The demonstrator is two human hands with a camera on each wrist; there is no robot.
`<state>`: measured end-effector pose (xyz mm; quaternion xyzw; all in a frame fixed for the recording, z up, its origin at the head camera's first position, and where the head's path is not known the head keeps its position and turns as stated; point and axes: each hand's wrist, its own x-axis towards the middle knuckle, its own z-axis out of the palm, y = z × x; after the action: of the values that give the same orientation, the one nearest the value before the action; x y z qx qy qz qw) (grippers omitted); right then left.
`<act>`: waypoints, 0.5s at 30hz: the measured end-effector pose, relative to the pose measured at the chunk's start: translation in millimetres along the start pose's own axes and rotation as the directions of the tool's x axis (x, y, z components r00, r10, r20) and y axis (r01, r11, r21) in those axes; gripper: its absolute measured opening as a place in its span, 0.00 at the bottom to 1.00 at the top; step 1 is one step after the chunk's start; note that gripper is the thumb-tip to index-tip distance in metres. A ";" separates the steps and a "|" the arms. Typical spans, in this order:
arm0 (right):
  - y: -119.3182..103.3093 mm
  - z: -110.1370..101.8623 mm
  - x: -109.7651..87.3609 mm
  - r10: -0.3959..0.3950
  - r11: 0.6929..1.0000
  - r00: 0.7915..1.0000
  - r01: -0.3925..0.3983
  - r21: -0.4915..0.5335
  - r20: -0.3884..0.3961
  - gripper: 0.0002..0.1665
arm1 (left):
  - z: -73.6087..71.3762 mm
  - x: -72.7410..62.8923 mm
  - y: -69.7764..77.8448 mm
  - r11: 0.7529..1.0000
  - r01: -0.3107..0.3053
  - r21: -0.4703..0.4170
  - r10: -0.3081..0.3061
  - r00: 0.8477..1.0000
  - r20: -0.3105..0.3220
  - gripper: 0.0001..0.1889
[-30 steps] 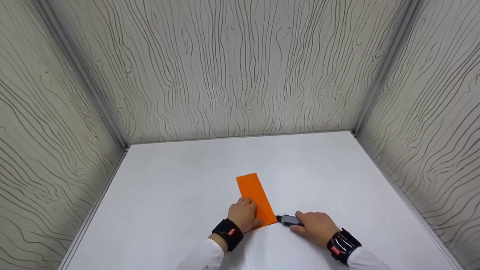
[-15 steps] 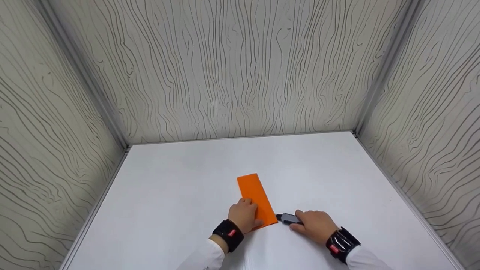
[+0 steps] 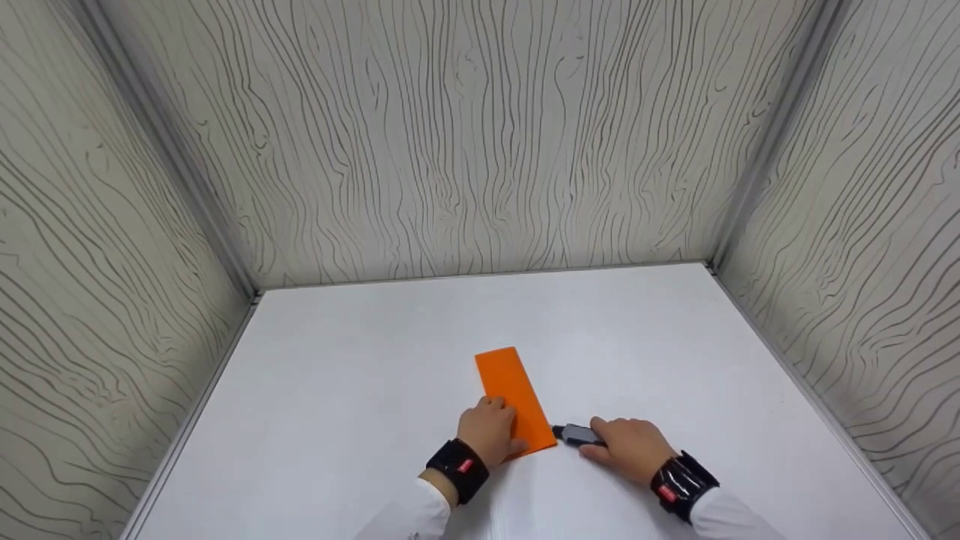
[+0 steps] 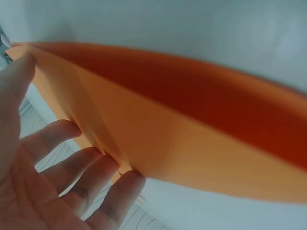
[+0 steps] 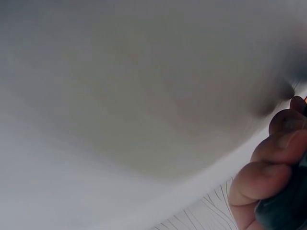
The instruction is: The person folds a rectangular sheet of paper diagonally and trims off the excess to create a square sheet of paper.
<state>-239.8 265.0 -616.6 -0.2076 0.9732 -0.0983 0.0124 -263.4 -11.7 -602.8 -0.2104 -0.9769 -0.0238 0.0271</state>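
Grained walls (image 3: 450,135) rnd tbl (image 3: 360,360); hands (image 3: 487,433) (image 3: 636,450) part-hide orange sheet (image 3: 501,371) & prob. cutter (image 3: 578,435).

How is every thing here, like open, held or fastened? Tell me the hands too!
Orange paper: layered, layers gaping apart at one edge.
Cutter: held; can't tell if its blade is out.
Left hand: resting on the paper.
Right hand: gripping the cutter.
Black wristbands: fastened round both wrists.
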 end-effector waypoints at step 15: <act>-2.6 -4.9 4.2 0.029 0.999 0.999 -0.029 0.018 0.037 0.23 | 4.4 0.4 -1.7 1.000 -0.006 0.007 0.006 1.000 -0.021 0.27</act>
<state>-242.9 261.9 -611.2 -0.1952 0.9747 -0.1036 0.0335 -264.6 -12.8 -607.2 -0.2128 -0.9761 -0.0225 0.0381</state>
